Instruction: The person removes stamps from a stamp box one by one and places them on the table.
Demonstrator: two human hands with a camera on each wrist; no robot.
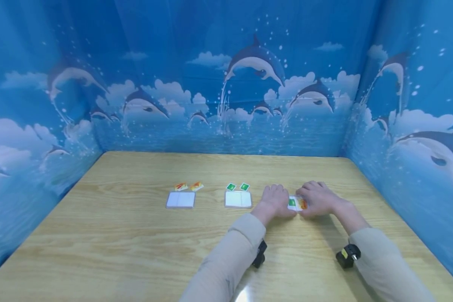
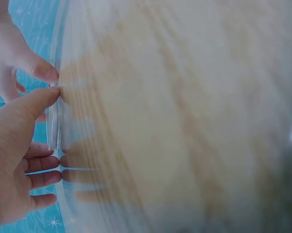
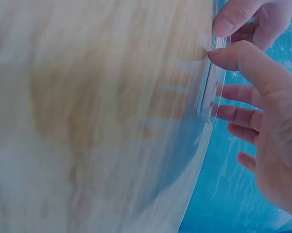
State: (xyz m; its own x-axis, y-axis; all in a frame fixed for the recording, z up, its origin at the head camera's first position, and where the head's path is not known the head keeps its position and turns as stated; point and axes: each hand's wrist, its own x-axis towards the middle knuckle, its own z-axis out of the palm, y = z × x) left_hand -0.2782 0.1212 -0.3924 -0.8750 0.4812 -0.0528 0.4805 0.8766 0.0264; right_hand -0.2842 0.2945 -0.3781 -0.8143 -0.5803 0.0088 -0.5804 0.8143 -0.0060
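A flat clear plastic case lies on the table at right of centre, with a green picture on its left half and an orange one on its right. My left hand holds the case's left side between thumb and fingers. On the right side, my right hand grips it the same way. The two thumbs come close together at the near edge. In the left wrist view the case appears edge-on between thumb and fingers; the right wrist view shows the case similarly. The hands cover its ends.
Left of my hands lies a white-faced case, with two green cards behind it. Farther left is another white-faced case, with two orange-and-yellow cards behind. Dolphin-printed blue curtains border the wooden table at the back and sides.
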